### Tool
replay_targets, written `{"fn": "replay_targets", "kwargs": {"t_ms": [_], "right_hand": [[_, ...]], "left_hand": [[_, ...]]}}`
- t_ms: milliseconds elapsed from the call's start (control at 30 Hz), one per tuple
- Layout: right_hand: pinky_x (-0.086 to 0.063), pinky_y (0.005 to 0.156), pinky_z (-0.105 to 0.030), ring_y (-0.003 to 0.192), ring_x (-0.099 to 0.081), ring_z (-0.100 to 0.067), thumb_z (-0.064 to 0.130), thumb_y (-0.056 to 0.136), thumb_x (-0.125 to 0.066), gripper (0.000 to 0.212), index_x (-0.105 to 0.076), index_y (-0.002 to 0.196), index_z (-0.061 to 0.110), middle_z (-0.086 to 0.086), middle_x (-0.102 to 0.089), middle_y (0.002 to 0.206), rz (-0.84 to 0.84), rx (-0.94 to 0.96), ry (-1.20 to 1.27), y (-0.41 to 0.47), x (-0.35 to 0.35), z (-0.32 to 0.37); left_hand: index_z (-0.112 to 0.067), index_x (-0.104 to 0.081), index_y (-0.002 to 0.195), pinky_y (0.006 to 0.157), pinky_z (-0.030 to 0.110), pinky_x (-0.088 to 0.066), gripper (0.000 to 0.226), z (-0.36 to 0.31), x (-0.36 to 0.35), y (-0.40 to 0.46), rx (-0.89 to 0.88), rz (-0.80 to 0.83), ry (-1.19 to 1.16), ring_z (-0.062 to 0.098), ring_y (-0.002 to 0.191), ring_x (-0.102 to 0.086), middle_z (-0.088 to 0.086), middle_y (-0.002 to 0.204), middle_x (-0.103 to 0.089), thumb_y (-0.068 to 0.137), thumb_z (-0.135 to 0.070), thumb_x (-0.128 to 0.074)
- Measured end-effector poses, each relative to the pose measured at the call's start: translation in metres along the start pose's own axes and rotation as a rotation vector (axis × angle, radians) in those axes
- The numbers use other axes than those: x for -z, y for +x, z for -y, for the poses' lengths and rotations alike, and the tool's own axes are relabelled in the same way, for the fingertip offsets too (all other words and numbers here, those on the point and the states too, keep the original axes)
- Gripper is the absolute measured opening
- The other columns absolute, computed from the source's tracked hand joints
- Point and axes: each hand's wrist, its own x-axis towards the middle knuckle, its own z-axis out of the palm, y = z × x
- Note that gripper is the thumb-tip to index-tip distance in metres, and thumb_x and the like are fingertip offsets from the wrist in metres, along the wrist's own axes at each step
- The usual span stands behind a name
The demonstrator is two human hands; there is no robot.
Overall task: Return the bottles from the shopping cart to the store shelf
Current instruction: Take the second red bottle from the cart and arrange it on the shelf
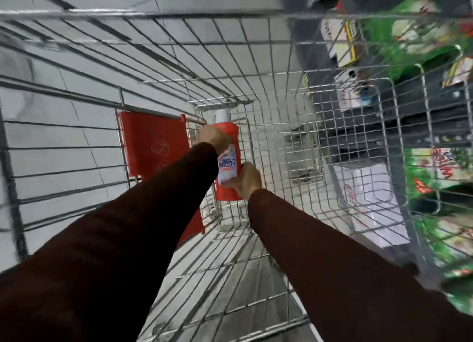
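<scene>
while both arms reached down into the shopping cart point(256, 47), one red bottle point(228, 162) was held between the two hands, low inside the wire basket and close to its bottom. its long axis ran almost up and down in the picture, with the white cap point(222, 116) pointing away from the person, toward the far end of the cart, and the base pointing back toward the person. the white and blue label point(226, 168) faced up to the camera; its words were too blurred to read well.

the left hand point(213, 136) was closed on the upper part of the bottle, near the shoulder under the cap. the right hand point(247, 180) was closed on the lower part, its fingers wrapped around the right edge beside the label. both sleeves point(122, 239) were dark brown and long.

only one bottle could be counted in the cart. i could not see any other goods in the basket; the wire floor near the bottle looked bare, but the picture was blurred by motion. one red plastic flap point(151, 144) stood at the left side of the basket, just beside the left hand.

outside the cart on the right, store shelves point(384, 59) held green packages point(422, 29) and some small boxes, several of each, too blurred to count.
</scene>
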Motion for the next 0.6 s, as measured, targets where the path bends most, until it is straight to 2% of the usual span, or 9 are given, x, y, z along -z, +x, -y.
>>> {"fn": "replay_targets", "kwargs": {"t_ms": [100, 133, 233, 300, 367, 400, 467, 533, 600], "right_hand": [[-0.056, 0.087, -0.041, 0.098, -0.068, -0.027, 0.03, 0.049, -0.094, 0.065, -0.062, 0.101, 0.007, -0.008, -0.071, 0.105, -0.015, -0.059, 0.038, -0.006, 0.004, 0.002], [-0.057, 0.085, -0.039, 0.095, -0.069, -0.028, 0.034, 0.048, -0.094, 0.067, -0.064, 0.102, 0.007, -0.007, -0.072, 0.104, -0.026, -0.067, 0.038, -0.008, 0.008, 0.001], [-0.053, 0.08, -0.032, 0.091, -0.063, -0.025, 0.023, 0.055, -0.09, 0.066, -0.059, 0.112, 0.008, -0.003, -0.066, 0.102, -0.044, -0.051, 0.079, -0.015, 0.029, -0.002], [-0.053, 0.081, -0.032, 0.089, -0.062, -0.024, 0.019, 0.051, -0.091, 0.071, -0.059, 0.114, 0.01, -0.002, -0.065, 0.101, -0.006, -0.03, 0.075, -0.021, 0.051, -0.004], [-0.059, 0.085, -0.043, 0.088, -0.07, -0.027, 0.02, 0.036, -0.094, 0.075, -0.066, 0.105, 0.012, -0.004, -0.074, 0.099, 0.078, 0.001, 0.099, -0.032, 0.078, -0.003], [-0.06, 0.084, -0.05, 0.086, -0.072, -0.03, 0.015, 0.035, -0.093, 0.067, -0.068, 0.097, 0.011, -0.008, -0.076, 0.095, 0.108, 0.006, 0.138, -0.037, 0.09, -0.005], [-0.061, 0.078, -0.048, 0.076, -0.071, -0.031, -0.004, 0.05, -0.086, 0.042, -0.067, 0.085, 0.01, -0.01, -0.074, 0.084, 0.152, 0.035, 0.226, -0.064, 0.115, 0.002], [-0.061, 0.069, -0.043, 0.071, -0.069, -0.029, -0.016, 0.061, -0.076, 0.038, -0.066, 0.09, 0.006, -0.013, -0.072, 0.085, 0.189, 0.079, 0.305, -0.11, 0.14, 0.009], [-0.06, 0.073, -0.044, 0.08, -0.07, -0.03, -0.018, 0.067, -0.072, 0.038, -0.066, 0.098, 0.002, -0.019, -0.073, 0.099, 0.248, 0.146, 0.393, -0.145, 0.156, 0.016]], "left_hand": [[-0.009, -0.059, 0.085, 0.089, 0.041, -0.056, 0.015, 0.004, 0.002, 0.001, 0.044, 0.159, -0.238, 0.028, 0.089, -0.063, 0.015, 0.093, -0.06, 0.083, -0.018, -0.07], [-0.012, -0.055, 0.081, 0.088, 0.041, -0.054, 0.019, 0.007, 0.001, 0.001, 0.073, 0.232, -0.284, 0.028, 0.087, -0.061, 0.012, 0.09, -0.059, 0.085, -0.024, -0.07], [-0.013, -0.057, 0.101, 0.079, 0.035, -0.042, 0.03, 0.014, -0.008, -0.007, 0.138, 0.451, -0.423, 0.024, 0.085, -0.053, 0.009, 0.096, -0.057, 0.091, -0.04, -0.059], [-0.016, -0.057, 0.103, 0.07, 0.031, -0.039, 0.028, 0.014, -0.015, -0.018, 0.169, 0.536, -0.562, 0.02, 0.078, -0.053, 0.006, 0.094, -0.058, 0.093, -0.042, -0.054], [-0.019, -0.059, 0.091, 0.071, 0.03, -0.042, 0.026, 0.011, -0.018, -0.031, 0.197, 0.525, -0.695, 0.018, 0.076, -0.053, 0.003, 0.087, -0.056, 0.091, -0.045, -0.055], [-0.021, -0.058, 0.085, 0.072, 0.031, -0.042, 0.025, 0.008, -0.016, -0.041, 0.2, 0.505, -0.739, 0.017, 0.075, -0.051, 0.002, 0.085, -0.053, 0.091, -0.045, -0.055], [-0.021, -0.054, 0.082, 0.071, 0.031, -0.041, 0.024, 0.0, -0.01, -0.062, 0.181, 0.479, -0.781, 0.015, 0.074, -0.046, 0.001, 0.085, -0.045, 0.091, -0.043, -0.055], [-0.02, -0.055, 0.085, 0.072, 0.032, -0.043, 0.023, -0.014, -0.001, -0.096, 0.123, 0.451, -0.773, 0.016, 0.076, -0.048, 0.001, 0.09, -0.046, 0.092, -0.042, -0.054], [-0.018, -0.06, 0.088, 0.072, 0.029, -0.052, 0.026, -0.031, 0.009, -0.131, 0.019, 0.497, -0.826, 0.016, 0.074, -0.063, 0.002, 0.089, -0.061, 0.097, -0.039, -0.048]]}}
